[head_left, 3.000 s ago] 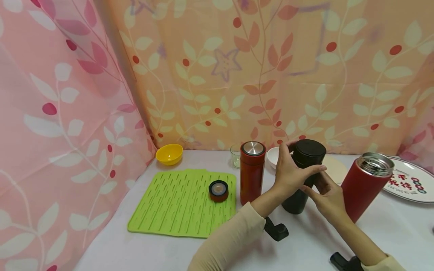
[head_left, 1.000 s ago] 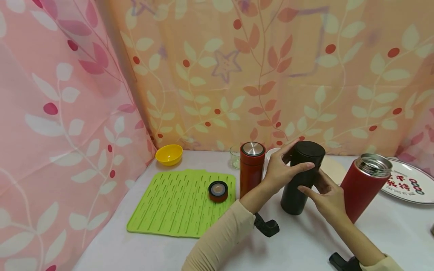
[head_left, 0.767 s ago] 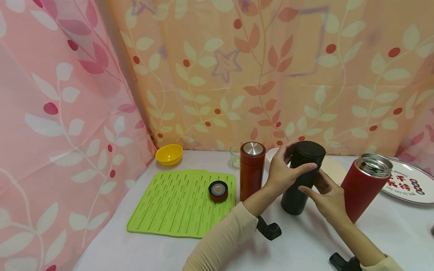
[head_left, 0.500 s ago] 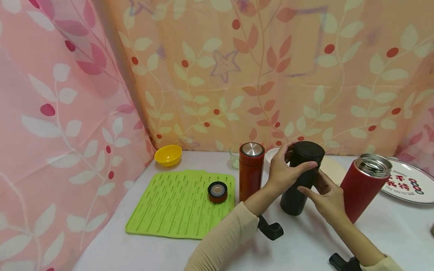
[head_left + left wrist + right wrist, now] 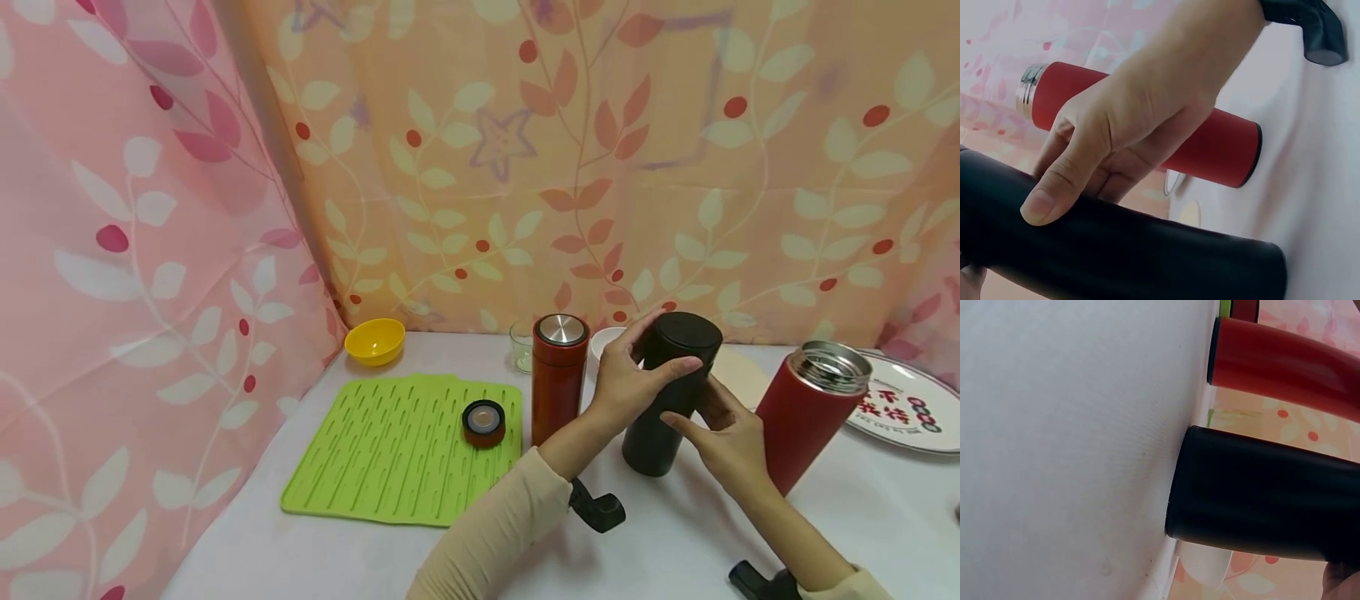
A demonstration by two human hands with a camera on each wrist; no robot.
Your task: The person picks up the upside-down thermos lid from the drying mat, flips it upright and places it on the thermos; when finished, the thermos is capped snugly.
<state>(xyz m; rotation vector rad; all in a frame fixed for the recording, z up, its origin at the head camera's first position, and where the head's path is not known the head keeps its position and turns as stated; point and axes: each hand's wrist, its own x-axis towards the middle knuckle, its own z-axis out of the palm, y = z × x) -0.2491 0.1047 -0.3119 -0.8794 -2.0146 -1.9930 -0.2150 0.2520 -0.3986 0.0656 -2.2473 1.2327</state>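
Observation:
A black thermos flask point(image 5: 663, 429) stands upright on the white table, its black lid point(image 5: 686, 331) on top. My left hand point(image 5: 630, 379) grips its upper part, fingers behind the lid and thumb across the front. Lower down, my right hand point(image 5: 727, 437) holds the body from the right side, its thumb lying along the black surface in the left wrist view. The flask's base rests on the tablecloth in the right wrist view. Just beyond my right hand stands a larger red flask point(image 5: 802, 425), its steel mouth uncovered.
Left of my hands stand a slimmer red flask point(image 5: 555, 400) and a green ribbed mat point(image 5: 375, 450) bearing a round black-and-red lid point(image 5: 483, 423). Farther back are a yellow bowl point(image 5: 375, 342), a small glass point(image 5: 521, 354) and a white bowl point(image 5: 602, 340). A printed plate point(image 5: 907, 400) lies at right.
Since three seconds ago my left hand has shifted left around the lid and its thumb has drawn back left. The right hand and the black flask stay nearly in place.

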